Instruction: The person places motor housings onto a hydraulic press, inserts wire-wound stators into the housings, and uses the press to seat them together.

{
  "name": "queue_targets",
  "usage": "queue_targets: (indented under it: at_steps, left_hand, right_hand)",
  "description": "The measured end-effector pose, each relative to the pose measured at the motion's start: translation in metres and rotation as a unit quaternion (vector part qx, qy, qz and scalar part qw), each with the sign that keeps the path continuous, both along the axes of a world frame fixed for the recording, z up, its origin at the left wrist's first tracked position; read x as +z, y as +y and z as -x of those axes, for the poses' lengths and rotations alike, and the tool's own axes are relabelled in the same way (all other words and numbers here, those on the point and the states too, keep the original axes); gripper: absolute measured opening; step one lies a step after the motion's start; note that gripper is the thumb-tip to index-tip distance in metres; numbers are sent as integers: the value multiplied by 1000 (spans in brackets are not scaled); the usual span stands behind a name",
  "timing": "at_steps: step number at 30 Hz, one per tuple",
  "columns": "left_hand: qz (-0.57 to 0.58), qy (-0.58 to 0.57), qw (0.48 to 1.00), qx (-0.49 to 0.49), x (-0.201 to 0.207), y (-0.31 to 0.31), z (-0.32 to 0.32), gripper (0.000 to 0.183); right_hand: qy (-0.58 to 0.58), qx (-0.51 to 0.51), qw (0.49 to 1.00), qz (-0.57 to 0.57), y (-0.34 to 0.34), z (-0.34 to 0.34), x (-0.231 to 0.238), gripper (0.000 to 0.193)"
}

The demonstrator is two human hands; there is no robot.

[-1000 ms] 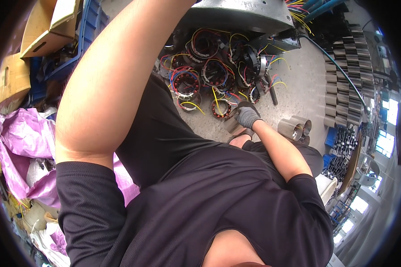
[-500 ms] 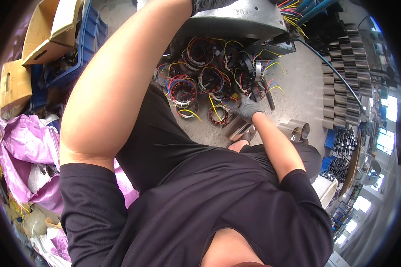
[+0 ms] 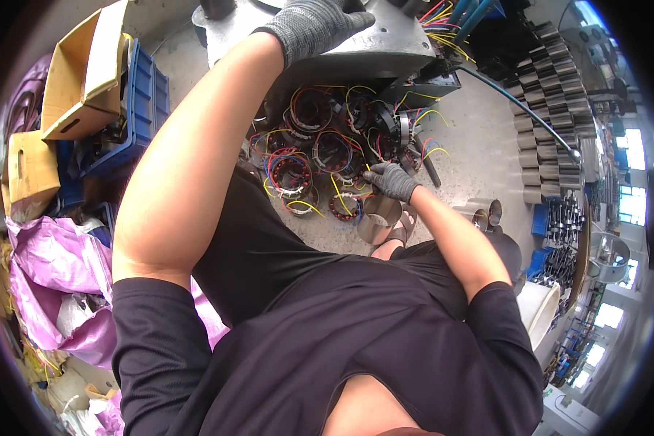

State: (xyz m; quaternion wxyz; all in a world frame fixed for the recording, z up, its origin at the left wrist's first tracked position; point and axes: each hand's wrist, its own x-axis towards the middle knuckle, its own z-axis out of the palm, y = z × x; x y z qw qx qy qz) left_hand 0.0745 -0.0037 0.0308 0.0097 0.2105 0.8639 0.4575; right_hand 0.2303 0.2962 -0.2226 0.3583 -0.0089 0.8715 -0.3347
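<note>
My left hand point(image 3: 318, 30), in a dark grey knit glove, lies on top of a grey metal machine housing point(image 3: 392, 43), its fingers stretched out toward the right. Down by the floor, my right hand point(image 3: 394, 182), gloved the same way, has its fingers curled at the upper edge of a shiny metal cylinder point(image 3: 379, 220); the glove partly hides the contact. Just left of that cylinder lies a small wound stator ring point(image 3: 346, 206) with a yellow lead. Several more stators point(image 3: 291, 174) with red, blue and yellow wires crowd the floor beyond.
Stacked metal cylinders point(image 3: 548, 109) form a wall at the right, with a dark hose point(image 3: 523, 105) running in front. More cylinders point(image 3: 479, 211) lie near my right forearm. To the left are cardboard boxes point(image 3: 87, 73), a blue crate point(image 3: 142, 109) and purple sacking point(image 3: 51, 276).
My view has shifted, bringing my left hand fully into sight on the housing. The metal cylinder under my right hand has turned from a slanted to a more upright position.
</note>
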Motion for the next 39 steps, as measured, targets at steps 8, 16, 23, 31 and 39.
queue_targets:
  at_steps: [8, 16, 23, 31, 39]
  left_hand:
    - [149, 28, 977, -151, -7, 24, -17, 44]
    - [214, -14, 955, -205, -56, 79, -53, 86]
    - [-63, -148, 987, -27, -47, 95, -44, 61]
    - [-527, -425, 735, -29, -8, 99, -64, 52]
    - [-458, -362, 805, -102, -8, 114, -66, 62]
  right_hand:
    - [74, 10, 990, 119, -15, 24, 155, 33]
    - [265, -97, 865, 415, -9, 29, 304, 32]
    - [325, -189, 738, 560, 33, 73, 327, 56]
    - [189, -246, 716, 626, 56, 118, 247, 60]
    - [180, -243, 644, 702, -22, 80, 250, 87]
